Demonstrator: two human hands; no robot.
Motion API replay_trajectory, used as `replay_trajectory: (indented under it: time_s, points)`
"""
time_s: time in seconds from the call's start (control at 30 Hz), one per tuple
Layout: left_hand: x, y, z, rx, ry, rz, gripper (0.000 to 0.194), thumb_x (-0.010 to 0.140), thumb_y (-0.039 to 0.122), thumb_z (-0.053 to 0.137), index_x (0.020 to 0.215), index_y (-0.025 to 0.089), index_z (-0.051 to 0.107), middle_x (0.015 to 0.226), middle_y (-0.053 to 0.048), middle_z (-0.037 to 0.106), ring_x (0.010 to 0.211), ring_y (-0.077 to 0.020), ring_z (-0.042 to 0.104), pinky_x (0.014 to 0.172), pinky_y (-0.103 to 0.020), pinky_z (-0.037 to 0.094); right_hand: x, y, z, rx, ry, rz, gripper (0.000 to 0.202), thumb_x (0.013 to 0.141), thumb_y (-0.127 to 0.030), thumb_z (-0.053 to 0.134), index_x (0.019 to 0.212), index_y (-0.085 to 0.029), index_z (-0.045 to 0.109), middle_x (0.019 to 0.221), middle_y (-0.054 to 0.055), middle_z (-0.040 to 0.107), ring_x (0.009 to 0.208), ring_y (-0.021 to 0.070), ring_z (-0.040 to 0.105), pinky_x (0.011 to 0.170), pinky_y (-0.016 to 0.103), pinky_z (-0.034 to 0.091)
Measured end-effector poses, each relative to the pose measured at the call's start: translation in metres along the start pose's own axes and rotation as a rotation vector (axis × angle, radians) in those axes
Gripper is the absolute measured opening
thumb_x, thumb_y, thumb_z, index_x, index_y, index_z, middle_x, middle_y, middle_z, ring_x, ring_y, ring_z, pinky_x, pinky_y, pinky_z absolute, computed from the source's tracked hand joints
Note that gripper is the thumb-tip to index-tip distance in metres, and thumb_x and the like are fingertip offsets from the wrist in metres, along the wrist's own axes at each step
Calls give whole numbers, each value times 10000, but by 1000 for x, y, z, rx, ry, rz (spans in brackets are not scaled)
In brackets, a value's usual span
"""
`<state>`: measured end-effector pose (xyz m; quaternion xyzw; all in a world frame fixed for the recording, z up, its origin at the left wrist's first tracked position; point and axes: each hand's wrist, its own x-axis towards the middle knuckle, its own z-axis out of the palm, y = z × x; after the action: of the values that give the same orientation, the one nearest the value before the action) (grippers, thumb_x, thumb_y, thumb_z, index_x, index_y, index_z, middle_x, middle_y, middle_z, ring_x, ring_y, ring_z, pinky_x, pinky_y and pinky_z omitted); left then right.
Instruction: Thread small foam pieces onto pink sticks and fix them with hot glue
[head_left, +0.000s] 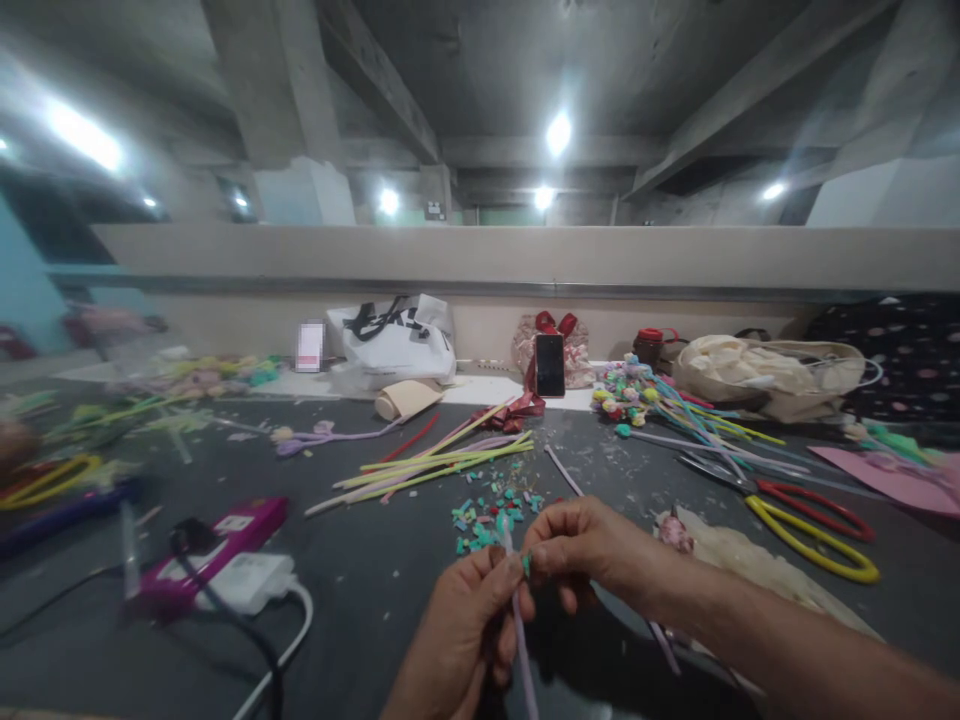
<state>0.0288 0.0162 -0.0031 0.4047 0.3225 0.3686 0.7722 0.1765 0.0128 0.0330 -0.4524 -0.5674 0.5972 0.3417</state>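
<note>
My left hand [474,620] is closed around a lilac pipe cleaner [523,650], which runs from the table's front edge up past the fingertips, with green at its upper end. Close beside it, my right hand [581,550] pinches a small green piece [526,565] against the stem; the fingers partly hide it. Just beyond both hands lies a scatter of small cut pieces [480,520], mostly green and teal. Another lilac pipe cleaner [562,470] lies behind my right hand. Yellow-green and lilac pipe cleaners [435,465] form a loose pile further back.
Scissors with red and yellow handles [814,540] lie on the right. A purple power strip [214,550] with a white charger [251,583] and cables is at left. Along the back stand a white bag [394,345], a phone [550,365] and a bunch of pipe-cleaner flowers [626,390].
</note>
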Motion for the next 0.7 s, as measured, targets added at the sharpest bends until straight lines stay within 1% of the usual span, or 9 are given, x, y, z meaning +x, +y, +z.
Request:
replay_trajectory:
  time_s: [0.1, 0.17, 0.27, 0.37, 0.43, 0.53, 0.7]
  points:
    - [1, 1, -2, -31, -48, -44, 329, 730, 390, 464, 530, 131, 494, 262, 73, 371, 223, -6, 250, 275, -124, 163, -4, -2, 1, -106, 158, -49, 149, 686, -270, 523, 701, -132, 577, 558, -37, 536, 371, 37, 453, 327, 132, 263]
    - [1, 1, -3, -49, -71, -51, 340, 734, 392, 455, 525, 127, 495, 261, 72, 361, 223, -6, 249, 277, -126, 157, -7, -2, 3, -150, 201, -103, 118, 675, -239, 533, 716, -141, 584, 553, -45, 527, 388, 41, 456, 349, 138, 295]
    - [0, 0, -4, -67, -64, -50, 341, 722, 390, 472, 520, 117, 501, 284, 66, 372, 237, -1, 267, 287, -123, 157, -11, 1, 7, -254, 208, -213, 66, 662, -172, 539, 706, -152, 584, 549, -52, 516, 434, 50, 458, 415, 155, 346]
    - [-2, 1, -2, -56, -82, -102, 340, 689, 397, 511, 504, 112, 503, 295, 59, 383, 242, -3, 277, 288, -126, 152, -12, 4, 9, -441, 232, -311, 57, 659, -126, 536, 659, -158, 583, 532, -50, 516, 490, 64, 465, 459, 160, 345]
    - [-4, 2, 1, -73, -73, -113, 324, 672, 391, 532, 510, 112, 502, 319, 59, 396, 251, 3, 275, 294, -121, 154, -11, 4, 10, -548, 263, -363, 72, 656, -108, 536, 637, -162, 579, 538, -47, 523, 516, 70, 468, 479, 161, 342]
    - [-5, 4, 4, -101, -58, -108, 310, 647, 385, 561, 510, 115, 494, 348, 64, 402, 263, 12, 276, 305, -115, 163, -12, 4, 11, -641, 278, -423, 76, 664, -107, 533, 657, -171, 575, 579, -40, 547, 546, 77, 474, 510, 168, 350]
    - [-6, 2, 2, -77, -57, -125, 306, 659, 372, 551, 498, 122, 479, 314, 69, 385, 245, 6, 279, 290, -115, 148, -18, 2, 8, -731, 232, -483, 65, 699, -128, 516, 675, -174, 555, 618, -31, 536, 575, 81, 466, 537, 175, 347]
